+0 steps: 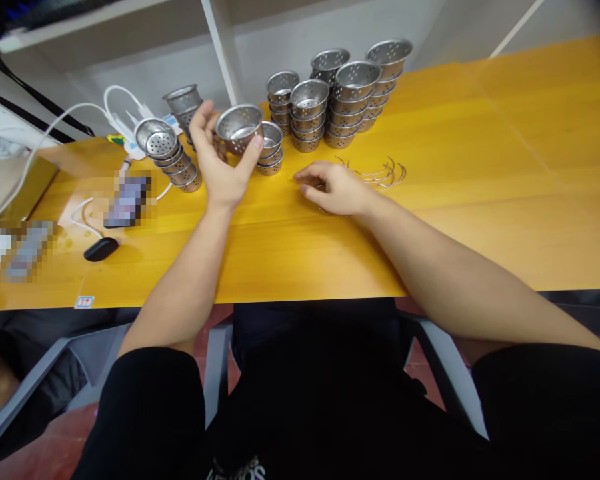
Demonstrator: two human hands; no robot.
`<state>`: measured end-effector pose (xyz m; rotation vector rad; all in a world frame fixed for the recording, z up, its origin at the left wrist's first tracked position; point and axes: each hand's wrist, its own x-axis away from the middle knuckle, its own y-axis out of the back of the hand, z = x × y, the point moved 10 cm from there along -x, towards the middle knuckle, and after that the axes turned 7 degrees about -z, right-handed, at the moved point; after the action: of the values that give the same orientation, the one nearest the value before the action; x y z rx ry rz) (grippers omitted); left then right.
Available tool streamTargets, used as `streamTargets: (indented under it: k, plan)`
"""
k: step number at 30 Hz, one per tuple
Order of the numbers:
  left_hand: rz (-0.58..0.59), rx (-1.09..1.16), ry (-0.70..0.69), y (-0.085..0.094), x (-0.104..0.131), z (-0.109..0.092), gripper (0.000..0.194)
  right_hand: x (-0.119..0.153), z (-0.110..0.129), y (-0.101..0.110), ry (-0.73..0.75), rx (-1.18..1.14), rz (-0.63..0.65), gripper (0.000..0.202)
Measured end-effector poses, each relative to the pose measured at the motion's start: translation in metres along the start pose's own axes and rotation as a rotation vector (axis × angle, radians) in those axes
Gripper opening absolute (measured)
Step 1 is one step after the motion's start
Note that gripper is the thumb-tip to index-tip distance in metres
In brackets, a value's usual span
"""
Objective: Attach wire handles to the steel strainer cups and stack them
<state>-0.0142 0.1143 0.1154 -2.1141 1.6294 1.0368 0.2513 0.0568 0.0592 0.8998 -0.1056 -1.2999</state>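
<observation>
My left hand (223,170) holds a perforated metal cup (240,128) above the table, thumb on its right side and fingers on its left. Just right of that cup, a short stack of cups (271,159) stands on the wood. My right hand (336,189) is low over the table with its fingers curled and thumb near them; a bit of thin wire shows under it, but what the fingers grip is hidden. Several curved thin wires (387,175) lie behind and to the right of this hand.
Taller cup stacks (347,110) stand at the back centre. On the left are leaning stacks (180,170), white cables (70,107), a blurred phone (127,202) and a black oval object (101,249). A shelf (220,47) rises behind the yellow table (505,180).
</observation>
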Motion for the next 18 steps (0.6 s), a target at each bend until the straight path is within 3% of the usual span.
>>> streamTargets:
  k: [2, 6, 10, 14, 18]
  plan:
    - [0.091, 0.019, -0.034, -0.013, 0.019, -0.012, 0.123, -0.002, -0.005, 0.011, -0.002, 0.088, -0.04, 0.041]
    - [0.377, 0.081, -0.08, -0.061, 0.064, -0.031, 0.114, -0.004, -0.026, 0.035, -0.006, 0.29, -0.085, 0.041]
    - [0.567, 0.123, -0.009, -0.096, 0.09, -0.021, 0.111, -0.004, -0.065, 0.037, -0.056, 0.459, 0.004, 0.032]
    - [0.577, 0.114, 0.077, -0.097, 0.085, 0.005, 0.113, -0.006, -0.083, 0.038, -0.101, 0.403, 0.0, 0.017]
    - [0.521, 0.056, 0.017, -0.084, 0.072, 0.014, 0.108, -0.007, -0.081, 0.035, -0.132, 0.409, -0.009, 0.02]
